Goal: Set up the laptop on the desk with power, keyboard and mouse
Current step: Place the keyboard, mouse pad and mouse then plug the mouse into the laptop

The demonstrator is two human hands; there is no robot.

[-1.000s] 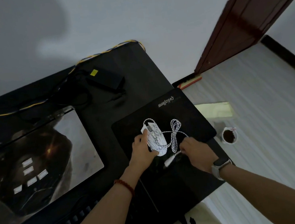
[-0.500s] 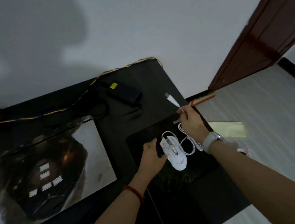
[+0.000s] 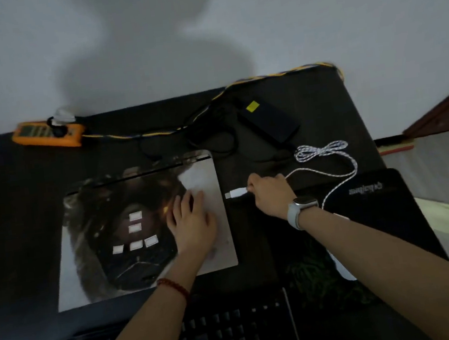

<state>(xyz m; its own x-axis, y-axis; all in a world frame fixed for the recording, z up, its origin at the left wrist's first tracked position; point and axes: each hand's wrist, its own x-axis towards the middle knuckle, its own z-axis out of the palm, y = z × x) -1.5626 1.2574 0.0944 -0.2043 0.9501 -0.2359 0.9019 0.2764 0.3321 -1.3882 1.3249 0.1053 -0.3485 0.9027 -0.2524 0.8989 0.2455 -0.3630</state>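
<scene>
I am seeing white braided cable [image 3: 340, 169], orange power strip [image 3: 45, 133], black desk [image 3: 10, 194], yellow-tagged black adapter [image 3: 271, 121].

Dim room, and the whole view is coming through murky and grainy. A big soft shadow of the person is falling across the pale wall [image 3: 202, 32], so light is coming from behind them. The black desk [image 3: 10, 194] is swallowing detail. The keyboard [image 3: 231, 334] is smearing at the bottom edge, and straight lines are bending toward the corners.

Single head-worn wide-angle view, steeply down onto the desk [image 3: 335, 95], close above.
</scene>
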